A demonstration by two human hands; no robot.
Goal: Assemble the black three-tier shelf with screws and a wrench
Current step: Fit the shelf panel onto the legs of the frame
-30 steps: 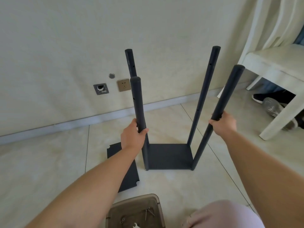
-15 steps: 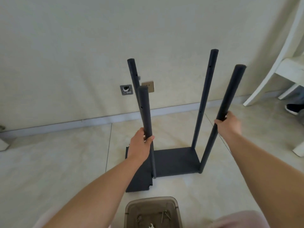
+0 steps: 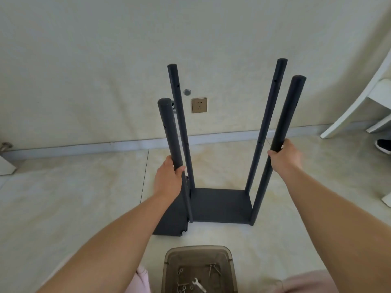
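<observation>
The black shelf frame stands on the tiled floor: one square panel at the bottom with four upright poles at its corners. My left hand grips the near left pole about halfway up. My right hand grips the near right pole at about the same height. The two far poles stand free. A loose black shelf panel lies flat on the floor left of the frame, partly hidden by my left forearm. A brown translucent box near me holds several screws, nuts and a small wrench.
A wall with a brass socket and a baseboard runs behind the frame. A white chair stands at the right, with a dark shoe beside it. My knees in pink cloth show at the bottom edge.
My view has swung left, so the chair slid toward the right edge. Both hands keep their grip on the near poles, and the frame now sits closer over the loose panel.
</observation>
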